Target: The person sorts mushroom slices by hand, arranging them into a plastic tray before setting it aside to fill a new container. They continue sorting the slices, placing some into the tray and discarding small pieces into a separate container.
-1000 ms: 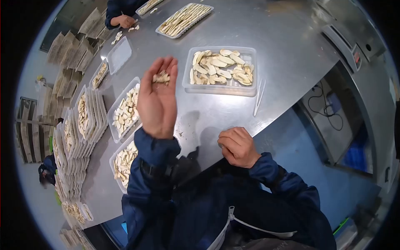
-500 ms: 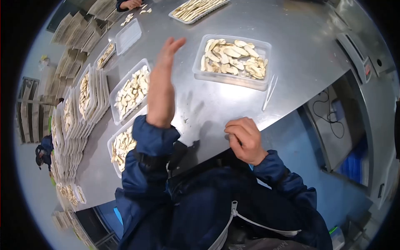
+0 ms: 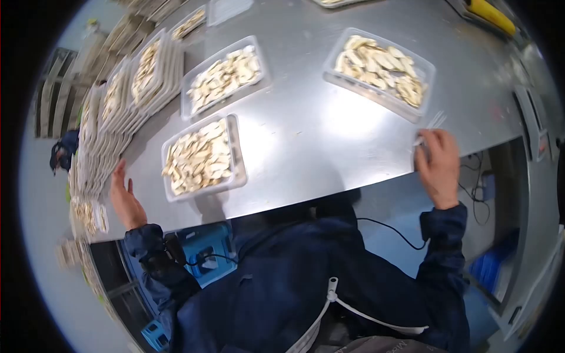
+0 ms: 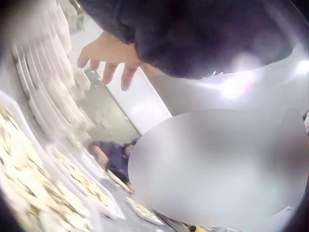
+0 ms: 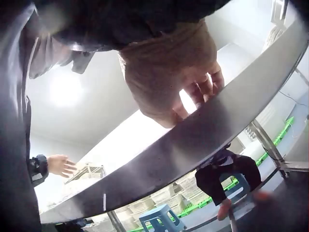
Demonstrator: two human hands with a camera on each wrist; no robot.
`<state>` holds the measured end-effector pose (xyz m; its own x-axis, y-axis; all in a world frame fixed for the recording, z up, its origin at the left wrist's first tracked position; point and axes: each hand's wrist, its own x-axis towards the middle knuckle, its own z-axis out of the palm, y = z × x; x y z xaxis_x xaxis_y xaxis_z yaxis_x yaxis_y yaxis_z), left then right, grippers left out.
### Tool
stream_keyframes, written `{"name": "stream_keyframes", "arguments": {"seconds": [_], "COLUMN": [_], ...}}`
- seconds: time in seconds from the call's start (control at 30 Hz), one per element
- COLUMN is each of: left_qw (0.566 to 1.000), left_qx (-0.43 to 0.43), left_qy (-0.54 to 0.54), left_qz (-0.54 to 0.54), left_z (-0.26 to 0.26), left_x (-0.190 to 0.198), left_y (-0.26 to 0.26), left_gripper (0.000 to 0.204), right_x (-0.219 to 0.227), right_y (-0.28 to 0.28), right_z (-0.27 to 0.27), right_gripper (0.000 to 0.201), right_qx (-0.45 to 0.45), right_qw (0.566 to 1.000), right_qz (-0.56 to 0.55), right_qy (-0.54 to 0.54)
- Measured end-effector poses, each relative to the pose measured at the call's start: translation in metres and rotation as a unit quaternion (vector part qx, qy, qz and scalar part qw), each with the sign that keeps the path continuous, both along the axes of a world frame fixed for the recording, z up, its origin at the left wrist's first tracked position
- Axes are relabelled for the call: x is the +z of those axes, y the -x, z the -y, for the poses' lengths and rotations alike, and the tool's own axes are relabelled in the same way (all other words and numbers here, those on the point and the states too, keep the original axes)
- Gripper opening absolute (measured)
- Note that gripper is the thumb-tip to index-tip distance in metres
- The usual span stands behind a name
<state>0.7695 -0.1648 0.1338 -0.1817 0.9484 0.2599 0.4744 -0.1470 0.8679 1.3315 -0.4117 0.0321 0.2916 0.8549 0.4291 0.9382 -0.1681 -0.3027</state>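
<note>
My left hand (image 3: 126,200) is over the left end of the steel table, beside the stacked trays, fingers extended and apart. In the left wrist view its fingers (image 4: 110,72) hang with nothing between them. My right hand (image 3: 438,167) is at the table's front edge, fingers bent down to the steel top; I cannot tell whether they hold something. Just beyond it lies a thin, pale tweezers-like tool (image 3: 436,120), blurred. Behind that stands a clear plastic tray (image 3: 368,94) of pale mushroom slices (image 3: 376,62). Nearer my left hand is another tray (image 3: 238,147), full of mushroom slices (image 3: 197,156).
A third tray (image 3: 187,97) of slices stands behind the left one. Tall stacks of filled trays (image 3: 156,100) line the table's left end. A yellow object (image 3: 493,16) lies at the far right. Blue stools (image 5: 161,218) and a seated person (image 5: 227,174) show beyond.
My left hand has swung from mid-table down to the left; the small bits once on its palm no longer show. My right hand has moved right and forward. The head view has shifted left.
</note>
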Motion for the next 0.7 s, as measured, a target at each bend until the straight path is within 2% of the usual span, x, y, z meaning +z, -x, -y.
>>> {"name": "stream_keyframes", "arguments": {"seconds": [0.07, 0.13, 0.2, 0.27, 0.33, 0.43, 0.57, 0.6, 0.63, 0.67, 0.7], "left_qw": [0.999, 0.996, 0.992, 0.987, 0.985, 0.98, 0.971, 0.97, 0.968, 0.965, 0.962], "left_qx": [0.045, 0.045, 0.037, 0.023, -0.003, -0.06, -0.102, -0.116, -0.13, -0.132, -0.139], "left_qy": [0.029, 0.08, 0.122, 0.152, 0.167, 0.18, 0.196, 0.192, 0.188, 0.191, 0.187], "left_qz": [0.002, 0.001, 0.013, 0.039, 0.041, 0.053, 0.088, 0.095, 0.103, 0.119, 0.141], "left_z": [0.013, 0.03, 0.04, 0.046, 0.046, 0.042, 0.032, 0.029, 0.025, 0.025, 0.027], "left_x": [-0.02, -0.043, -0.057, -0.068, -0.075, -0.084, -0.096, -0.1, -0.103, -0.098, -0.098], "left_y": [0.048, 0.075, 0.088, 0.083, 0.075, 0.064, 0.053, 0.055, 0.056, 0.051, 0.049], "left_gripper": [0.044, 0.041, 0.039, 0.037, 0.037, 0.038, 0.038, 0.038, 0.038, 0.038, 0.038], "right_x": [-0.008, -0.018, -0.032, -0.022, 0.01, 0.04, 0.091, 0.086, 0.102, 0.109, 0.111], "right_y": [-0.02, -0.06, -0.118, -0.131, -0.113, -0.055, 0.058, 0.066, 0.086, 0.104, 0.115], "right_z": [-0.002, -0.002, -0.005, -0.011, -0.019, -0.043, -0.1, -0.117, -0.133, -0.15, -0.169], "right_gripper": [0.034, 0.035, 0.038, 0.04, 0.04, 0.039, 0.031, 0.03, 0.031, 0.031, 0.032], "right_qx": [-0.017, -0.035, -0.045, -0.068, -0.109, -0.002, 0.125, 0.167, 0.184, 0.192, 0.199], "right_qw": [1.0, 0.999, 0.998, 0.996, 0.989, 0.992, 0.986, 0.984, 0.978, 0.97, 0.97], "right_qz": [0.018, 0.029, 0.04, 0.062, 0.099, 0.043, -0.112, -0.05, -0.094, -0.141, -0.128], "right_qy": [-0.01, 0.001, 0.011, -0.004, -0.032, -0.12, -0.008, -0.034, 0.027, 0.043, 0.061]}}
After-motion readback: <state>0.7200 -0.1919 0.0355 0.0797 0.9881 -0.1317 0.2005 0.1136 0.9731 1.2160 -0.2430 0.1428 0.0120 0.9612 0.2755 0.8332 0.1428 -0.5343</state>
